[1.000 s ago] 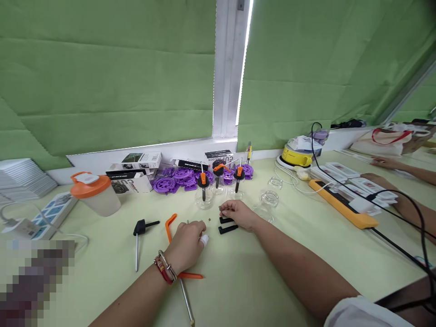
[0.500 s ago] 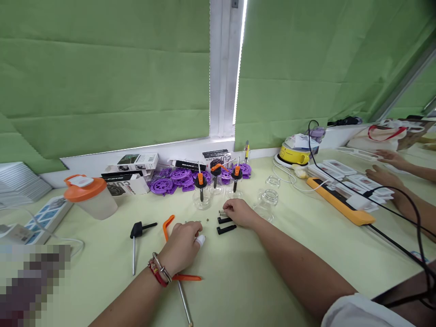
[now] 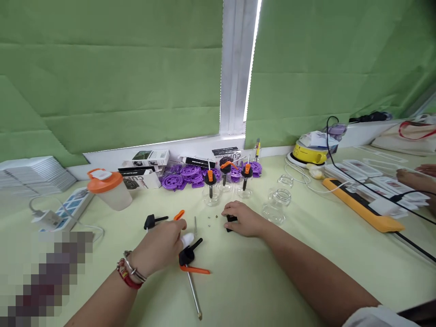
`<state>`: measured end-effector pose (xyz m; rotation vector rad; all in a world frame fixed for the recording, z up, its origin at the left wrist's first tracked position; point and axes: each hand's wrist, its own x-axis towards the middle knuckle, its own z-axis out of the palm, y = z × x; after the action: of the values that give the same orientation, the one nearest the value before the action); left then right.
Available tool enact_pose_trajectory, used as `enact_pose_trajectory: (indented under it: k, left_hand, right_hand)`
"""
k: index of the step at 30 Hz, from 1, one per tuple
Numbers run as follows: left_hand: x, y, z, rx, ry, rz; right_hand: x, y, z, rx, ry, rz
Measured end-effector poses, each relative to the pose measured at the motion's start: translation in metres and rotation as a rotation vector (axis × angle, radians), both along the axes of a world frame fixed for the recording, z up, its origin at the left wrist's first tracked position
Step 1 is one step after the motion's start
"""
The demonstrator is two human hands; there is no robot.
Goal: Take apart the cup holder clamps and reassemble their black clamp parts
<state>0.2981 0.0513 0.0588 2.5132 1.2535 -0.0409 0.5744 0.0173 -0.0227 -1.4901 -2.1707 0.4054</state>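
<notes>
My left hand [image 3: 160, 250], a white cover on its thumb, hovers over an orange lever [image 3: 179, 215]; its fingers are loosely bent, the thumb apart, with nothing visible in them. Closed over black plastic parts [image 3: 231, 219], my right hand [image 3: 245, 220] rests on the table. A thin metal pin [image 3: 195, 225] and several tiny pieces [image 3: 216, 216] lie between the hands. Below the left hand is a crank handle [image 3: 187, 256] with a black hub, metal rod and orange arm. Another black handle [image 3: 150, 221] is partly behind that hand.
Behind stand glass jars with black-and-orange grinder tops [image 3: 210, 179], purple plastic parts [image 3: 173, 180] and boxes [image 3: 139, 178]. An orange-lidded shaker [image 3: 111, 186] is left. Empty glass jars [image 3: 272, 211], a yellow pot [image 3: 308, 154] and an orange power strip [image 3: 364, 206] are right. A co-worker's hand [image 3: 415, 179] shows.
The view has swung left. My left hand has drawn back from the pin, which now points away from me. My right hand has come over the black parts; the spring is now hidden.
</notes>
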Motion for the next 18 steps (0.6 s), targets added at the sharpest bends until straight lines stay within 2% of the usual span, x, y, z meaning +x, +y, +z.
enact_pose_trajectory:
  k: [4,6,9,13,16,18]
  left_hand:
    - [-0.009,-0.017,-0.018,-0.063,0.139,-0.038]
    - [-0.007,-0.024,-0.025,-0.089,0.105,-0.039]
    - [-0.002,-0.029,-0.032,-0.105,0.01,-0.005]
    - [0.002,-0.029,-0.041,-0.137,-0.137,0.035]
    - [0.003,-0.027,-0.053,-0.248,-0.303,0.078]
    - [0.003,-0.025,-0.06,-0.354,-0.431,0.12]
  right_hand:
    - [-0.002,-0.001,0.003,0.022,0.032,-0.022]
    - [-0.008,-0.004,0.007,0.052,0.064,-0.02]
    - [-0.026,-0.015,0.018,0.04,0.121,0.059]
    - [-0.057,-0.033,0.026,-0.19,0.109,0.186]
    - [-0.072,-0.039,0.022,-0.276,0.062,0.146]
    - [-0.077,-0.039,0.017,-0.329,0.108,0.095]
